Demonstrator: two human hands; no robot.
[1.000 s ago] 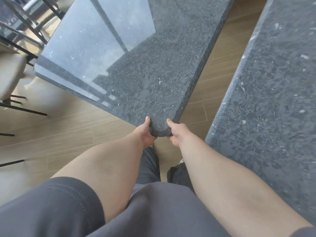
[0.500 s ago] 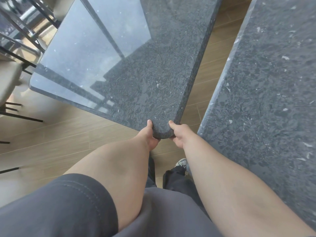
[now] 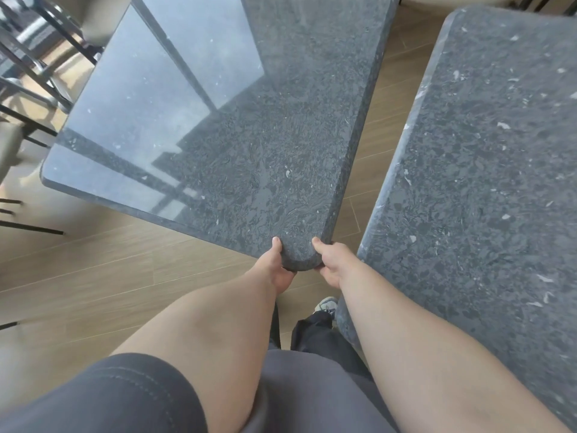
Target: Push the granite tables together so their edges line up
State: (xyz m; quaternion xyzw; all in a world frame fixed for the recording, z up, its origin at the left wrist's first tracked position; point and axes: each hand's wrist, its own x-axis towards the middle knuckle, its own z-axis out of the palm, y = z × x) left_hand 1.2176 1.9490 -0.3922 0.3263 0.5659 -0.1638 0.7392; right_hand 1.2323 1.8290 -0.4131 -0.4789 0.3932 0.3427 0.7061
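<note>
Both hands clamp the rounded corner of the centre-frame granite worktop point(image 3: 249, 145), left hand point(image 3: 278, 267) & right hand point(image 3: 331, 260) gripping w/ thumbs on top, gap to right-frame worktop point(image 3: 484, 182) wider up top, so best swing the far end right, steady, low.

Left granite table point(image 3: 249, 151): dark grey speckled polished top, rounded corners, angled askew on wood floor. Right granite table point(image 3: 484, 182): same stone, near, apart; floor gap between edges, narrowing toward near corners.

Bright daylight, window glare on left granite table point(image 3: 175, 98); wide-angle bending at edges; slight blur far left.
</note>
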